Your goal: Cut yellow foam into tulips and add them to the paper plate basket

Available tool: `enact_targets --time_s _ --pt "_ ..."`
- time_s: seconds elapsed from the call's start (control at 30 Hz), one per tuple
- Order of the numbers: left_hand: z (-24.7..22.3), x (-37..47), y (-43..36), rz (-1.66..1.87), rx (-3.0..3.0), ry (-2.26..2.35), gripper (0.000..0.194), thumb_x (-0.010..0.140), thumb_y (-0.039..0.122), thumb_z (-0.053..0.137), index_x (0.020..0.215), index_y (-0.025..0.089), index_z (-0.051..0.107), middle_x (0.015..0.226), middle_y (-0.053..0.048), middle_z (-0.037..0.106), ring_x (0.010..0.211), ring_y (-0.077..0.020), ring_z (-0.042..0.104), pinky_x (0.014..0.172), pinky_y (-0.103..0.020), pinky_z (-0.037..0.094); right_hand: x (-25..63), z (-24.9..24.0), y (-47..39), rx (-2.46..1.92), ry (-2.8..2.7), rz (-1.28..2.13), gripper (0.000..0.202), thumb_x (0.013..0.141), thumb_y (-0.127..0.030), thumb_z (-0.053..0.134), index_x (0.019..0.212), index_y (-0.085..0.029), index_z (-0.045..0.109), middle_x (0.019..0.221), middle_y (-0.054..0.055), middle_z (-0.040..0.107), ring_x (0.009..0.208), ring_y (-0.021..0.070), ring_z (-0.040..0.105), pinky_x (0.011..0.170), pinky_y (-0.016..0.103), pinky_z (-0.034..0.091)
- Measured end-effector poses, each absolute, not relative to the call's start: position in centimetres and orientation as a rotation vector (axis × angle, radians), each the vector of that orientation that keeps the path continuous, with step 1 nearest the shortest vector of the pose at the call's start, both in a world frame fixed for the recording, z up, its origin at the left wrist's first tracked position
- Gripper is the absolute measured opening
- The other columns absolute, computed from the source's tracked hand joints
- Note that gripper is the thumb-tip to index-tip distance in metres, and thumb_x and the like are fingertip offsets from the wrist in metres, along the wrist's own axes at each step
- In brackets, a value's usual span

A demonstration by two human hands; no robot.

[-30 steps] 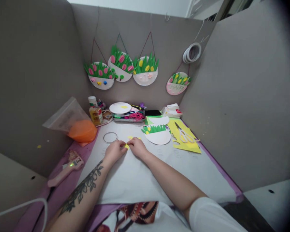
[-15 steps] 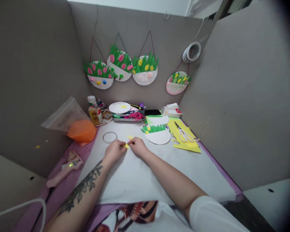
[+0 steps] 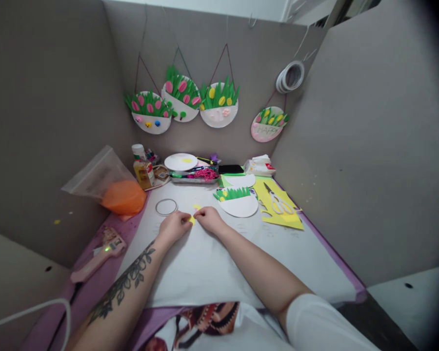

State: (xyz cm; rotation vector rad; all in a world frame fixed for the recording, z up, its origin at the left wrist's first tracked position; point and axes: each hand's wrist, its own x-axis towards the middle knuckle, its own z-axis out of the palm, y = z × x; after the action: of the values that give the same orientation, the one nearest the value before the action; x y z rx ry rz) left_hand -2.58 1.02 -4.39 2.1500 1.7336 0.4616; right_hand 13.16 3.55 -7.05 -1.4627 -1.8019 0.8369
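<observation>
Both hands meet over the white sheet (image 3: pixel 190 273) in the middle of the table. My left hand (image 3: pixel 175 227) pinches a small yellow paper piece (image 3: pixel 192 220) at its fingertips. From the other side, my right hand (image 3: pixel 208 218) has its fingers closed at the same piece; the fingers hide much of it. Just beyond them lie more yellow paper bits (image 3: pixel 196 207) with a touch of pink. A white paper plate piece with green paper grass (image 3: pixel 238 204) and a little yellow rests to the right of my right hand. A thin ring (image 3: pixel 166 207) lies beyond my left hand.
White-handled scissors (image 3: pixel 278 202) lie on yellow paper (image 3: pixel 294 223) at right. At left are a pink glue gun (image 3: pixel 98 258) with a green light, an orange-filled bag (image 3: pixel 124 197) and a bottle (image 3: pixel 144 173). A tray (image 3: pixel 193 180) stands behind. Decorated plates (image 3: pixel 219 117) hang above.
My right hand has shifted very slightly at the yellow paper piece, and a bit more of the paper shows between the hands. The whole view has tilted a little.
</observation>
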Motion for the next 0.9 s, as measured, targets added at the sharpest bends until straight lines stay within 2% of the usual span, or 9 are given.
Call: enact_targets --time_s 0.13,0.2,0.4,0.9 --pt "-4.2 -2.5 1.0 0.446 2.14 1.744 0.03 0.071 0.036 0.055 0.096 0.024 0.067 0.094 -0.003 0.066 0.081 -0.0171 0.058 0.062 -0.022 0.037 13.2 -6.5 3.2 -1.485 -1.519 1.186 0.013 0.071 -0.016 0.05 0.078 -0.016 0.061 0.07 0.003 0.066 0.05 0.0114 0.059 0.05 0.023 0.046" --pt "-3.9 -2.4 0.9 0.44 2.142 1.74 0.029 0.072 0.036 0.054 0.095 0.024 0.068 0.094 -0.003 0.067 0.081 -0.0171 0.058 0.062 -0.022 0.037 13.1 -6.0 3.0 -1.431 -1.324 1.354 0.014 0.071 -0.015 0.049 0.083 -0.018 0.054 0.072 0.002 0.064 0.045 0.0094 0.057 0.043 0.02 0.044" --pt "-3.7 -2.3 0.7 0.422 2.137 1.735 0.027 0.072 0.035 0.054 0.093 0.024 0.068 0.092 -0.003 0.066 0.081 -0.017 0.057 0.061 -0.023 0.036 13.1 -4.4 2.6 -1.35 -1.027 1.518 0.02 0.067 -0.012 0.052 0.081 -0.02 0.041 0.071 -0.002 0.057 0.056 0.0114 0.063 0.046 0.019 0.048" --pt "-3.5 -2.4 0.6 0.445 2.151 1.695 0.026 0.073 0.033 0.054 0.092 0.024 0.068 0.09 -0.003 0.066 0.08 -0.0161 0.058 0.063 -0.022 0.037 13.4 -5.2 3.1 -1.299 -0.918 1.6 0.021 0.067 -0.006 0.05 0.079 -0.019 0.039 0.059 -0.002 0.055 0.063 0.018 0.067 0.047 0.02 0.05"
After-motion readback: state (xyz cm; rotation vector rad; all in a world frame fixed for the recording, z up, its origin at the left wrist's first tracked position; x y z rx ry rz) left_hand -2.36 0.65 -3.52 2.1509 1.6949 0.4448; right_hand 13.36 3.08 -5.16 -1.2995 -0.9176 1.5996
